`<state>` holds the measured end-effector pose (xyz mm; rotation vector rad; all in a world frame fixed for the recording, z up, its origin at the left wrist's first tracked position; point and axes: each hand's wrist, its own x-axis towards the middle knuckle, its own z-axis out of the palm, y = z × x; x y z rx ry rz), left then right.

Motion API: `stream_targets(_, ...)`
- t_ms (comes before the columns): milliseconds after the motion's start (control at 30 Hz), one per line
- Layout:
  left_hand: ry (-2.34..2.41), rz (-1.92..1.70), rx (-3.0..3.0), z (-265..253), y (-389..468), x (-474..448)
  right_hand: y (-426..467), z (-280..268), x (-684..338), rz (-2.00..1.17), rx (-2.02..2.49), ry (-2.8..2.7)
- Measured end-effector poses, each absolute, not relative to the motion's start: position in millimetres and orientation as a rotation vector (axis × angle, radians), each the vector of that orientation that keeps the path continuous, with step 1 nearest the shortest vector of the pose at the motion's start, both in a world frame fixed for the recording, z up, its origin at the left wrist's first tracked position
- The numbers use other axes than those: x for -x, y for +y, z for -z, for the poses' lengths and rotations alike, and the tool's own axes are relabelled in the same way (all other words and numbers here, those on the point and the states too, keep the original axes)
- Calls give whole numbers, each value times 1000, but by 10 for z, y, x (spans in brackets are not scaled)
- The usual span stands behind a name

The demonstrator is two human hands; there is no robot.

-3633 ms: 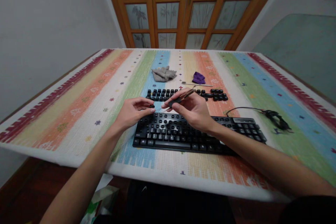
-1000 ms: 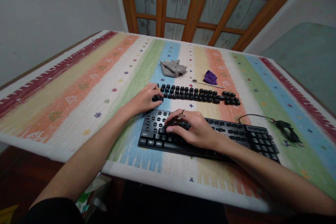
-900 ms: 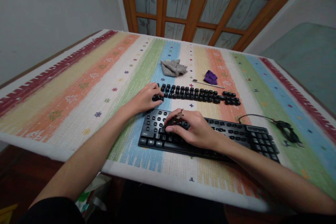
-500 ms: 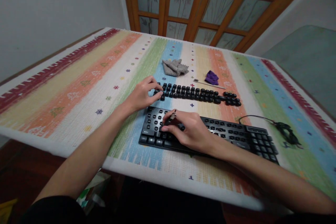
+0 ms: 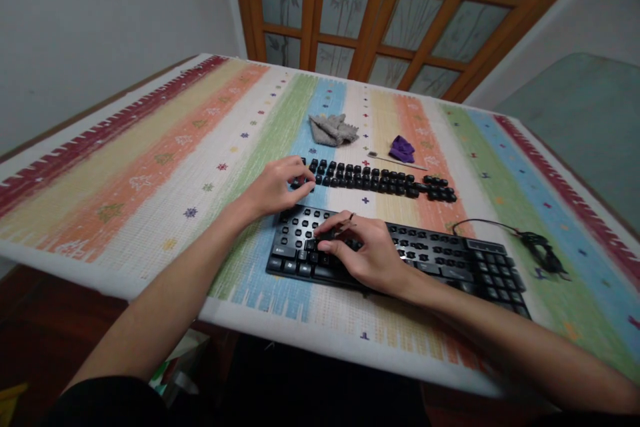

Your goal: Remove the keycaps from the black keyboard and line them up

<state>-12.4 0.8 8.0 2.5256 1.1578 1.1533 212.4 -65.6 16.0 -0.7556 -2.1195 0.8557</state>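
On the tablecloth lies a black keyboard [image 5: 300, 270], many of its upper-row keys bare of caps. Behind it, loose black keycaps [image 5: 370, 179] stand in rows. My left hand [image 5: 280, 183] reaches to the left end of these rows, thumb and forefinger closed around a keycap there, partly hidden by the fingers. Over the keyboard's left half, my right hand [image 5: 373, 250] has its thumb and forefinger down at a key in the lower rows. Tucked in its fingers is a small tool with thin metal wires [image 5: 346, 226], apparently a keycap puller.
Beyond the keycaps are a crumpled grey cloth [image 5: 334, 130], a purple cloth [image 5: 403, 149] and a thin stick-like brush [image 5: 395, 161]. The keyboard's coiled cable [image 5: 543, 252] rests to the right. A striped tablecloth [image 5: 165, 213] covers the table.
My left hand has shifted slightly right and nearer, its finger and thumb closer together. My right fingers have moved slightly right, and the puller is tucked further into the hand.
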Motion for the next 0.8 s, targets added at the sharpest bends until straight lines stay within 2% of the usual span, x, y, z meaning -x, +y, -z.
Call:
stream_targets(200, 1173, -1114, -2513, -98, -8, 120, -681, -145, -2101, -826, 746, -2172)
stream_targets(433, 1170, -1028, -2431, -129, -59, 130, -580, -376, -1951, -699, 776, -2536)
stream_targets(800, 1013, -579, -2338, -200, -77, 229, -483, -416, -1938, -953, 1033, -2349)
